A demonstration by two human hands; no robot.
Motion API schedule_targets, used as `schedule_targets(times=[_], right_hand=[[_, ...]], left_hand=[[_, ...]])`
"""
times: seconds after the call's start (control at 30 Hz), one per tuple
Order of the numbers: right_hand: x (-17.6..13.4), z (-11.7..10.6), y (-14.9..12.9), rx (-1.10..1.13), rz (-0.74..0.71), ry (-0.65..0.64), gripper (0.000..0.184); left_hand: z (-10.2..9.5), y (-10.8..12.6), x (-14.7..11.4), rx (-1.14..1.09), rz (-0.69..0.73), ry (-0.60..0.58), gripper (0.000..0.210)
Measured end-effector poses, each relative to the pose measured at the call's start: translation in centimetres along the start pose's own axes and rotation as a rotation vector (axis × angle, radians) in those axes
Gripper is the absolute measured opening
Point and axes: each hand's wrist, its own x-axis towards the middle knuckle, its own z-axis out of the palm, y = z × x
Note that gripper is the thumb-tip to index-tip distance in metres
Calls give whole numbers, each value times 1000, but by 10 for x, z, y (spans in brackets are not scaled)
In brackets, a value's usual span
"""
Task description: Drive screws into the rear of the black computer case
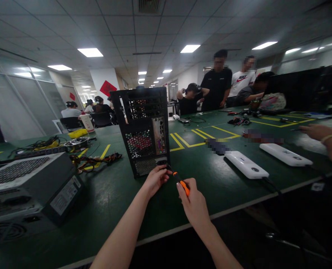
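A black computer case stands upright on the green table, its rear panel facing me. My left hand touches the case's lower rear corner, fingers pinched near a small dark part there. My right hand grips an orange-and-black screwdriver, its tip pointing at that same lower corner beside my left fingers.
A grey power supply lies at left, with bundled cables behind it. Two white devices lie at right, near another person's arm. Several people stand or sit behind the table. The table's front edge is close.
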Motion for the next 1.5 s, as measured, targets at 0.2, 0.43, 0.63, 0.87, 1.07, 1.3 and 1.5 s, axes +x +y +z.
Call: schedule_targets(times=[0.2, 0.43, 0.63, 0.87, 1.07, 1.3, 1.5], right_hand=[[3, 1, -6, 71, -128, 82, 28], [4, 2, -8, 47, -147, 18, 23], [5, 1, -7, -150, -92, 22, 21], [9, -1, -14, -295, -109, 69, 22], [15, -3, -11, -221, -101, 136, 21], [17, 3, -9, 9, -356, 211, 16], [15, 3, -10, 35, -416, 134, 9]], left_hand=[[0, 1, -1, -8, 0, -7, 31], [2, 2, -2, -5, 4, -2, 32], [2, 2, -1, 3, -2, -10, 33], [1, 2, -2, -9, -2, -19, 36], [2, 1, -2, 4, 3, -17, 38], [0, 0, -1, -8, 5, -11, 38], [0, -1, -1, -10, 17, -21, 37]])
